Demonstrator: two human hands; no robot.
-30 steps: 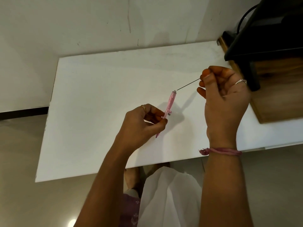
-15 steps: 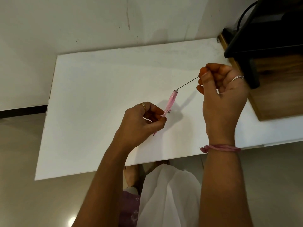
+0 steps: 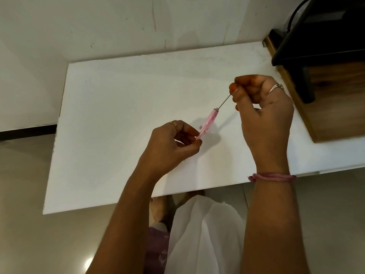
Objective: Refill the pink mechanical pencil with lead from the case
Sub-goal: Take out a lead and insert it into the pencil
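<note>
My left hand [image 3: 173, 144] pinches the lower end of the pink mechanical pencil [image 3: 209, 122], which tilts up and to the right above the white table [image 3: 118, 115]. A thin dark lead [image 3: 224, 101] runs from the pencil's open top end up to my right hand [image 3: 258, 113], whose thumb and fingers pinch its far end. Part of the lead sits inside the pencil barrel. The lead case is not in view.
A wooden box [image 3: 333, 107] with a black device [image 3: 320, 40] on it stands at the table's right edge, close to my right hand. A wall runs behind the table. White cloth [image 3: 205, 234] on my lap lies below the table's near edge.
The lead has slid further into the pencil, so less of it shows. My right hand has moved down toward the pencil's top. The left hand holds nearly still.
</note>
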